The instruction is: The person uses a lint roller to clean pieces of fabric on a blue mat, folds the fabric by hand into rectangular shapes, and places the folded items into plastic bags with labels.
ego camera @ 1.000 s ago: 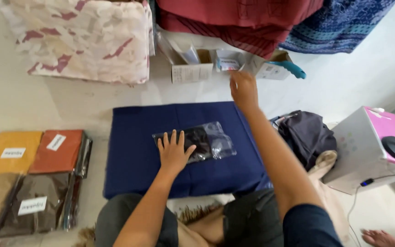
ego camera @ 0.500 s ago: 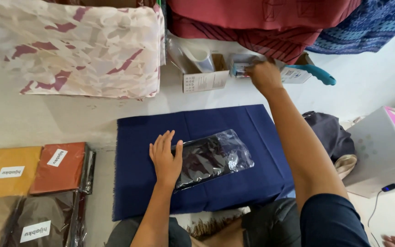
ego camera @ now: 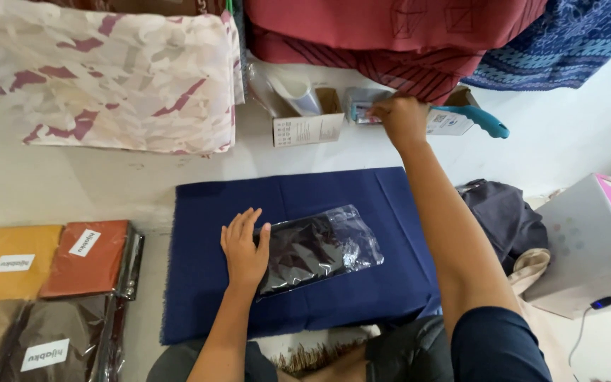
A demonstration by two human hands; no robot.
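Head view, looking down on a pale floor (ego camera: 107, 184). Far left lies a large cream cloth with maroon patches (ego camera: 107, 78); far centre and right hang a red patterned cloth (ego camera: 390, 35) and a blue patterned cloth (ego camera: 567, 42). A navy cloth (ego camera: 199, 283) is spread flat in the middle. At far right stands a grey box with a pink top (ego camera: 595, 240), and a dark bag (ego camera: 503, 219) lies just beside the navy cloth's right edge. Near left, a stack of wrapped folded cloths (ego camera: 72, 262) in orange, rust and brown shows white labels.

On the navy cloth rests a clear plastic packet holding dark folded cloth (ego camera: 319, 247). The left hand (ego camera: 243, 247) presses flat on the packet's left end, fingers spread and released, grasping nothing. The right hand (ego camera: 401, 117) reaches far into a small open cardboard box (ego camera: 305, 124) area, beside a teal-handled tool (ego camera: 479, 120); whether its fingers are clenched on anything cannot be told.

Risk, as judged: with only one flat palm steadying it, the slippery packet could slide or crease as the body leans forward; the long reach could also tip the light cardboard box.

Hidden: the box's contents under the right hand are blurred, the red cloth overhangs them, and the stack at left is cut off by the frame.
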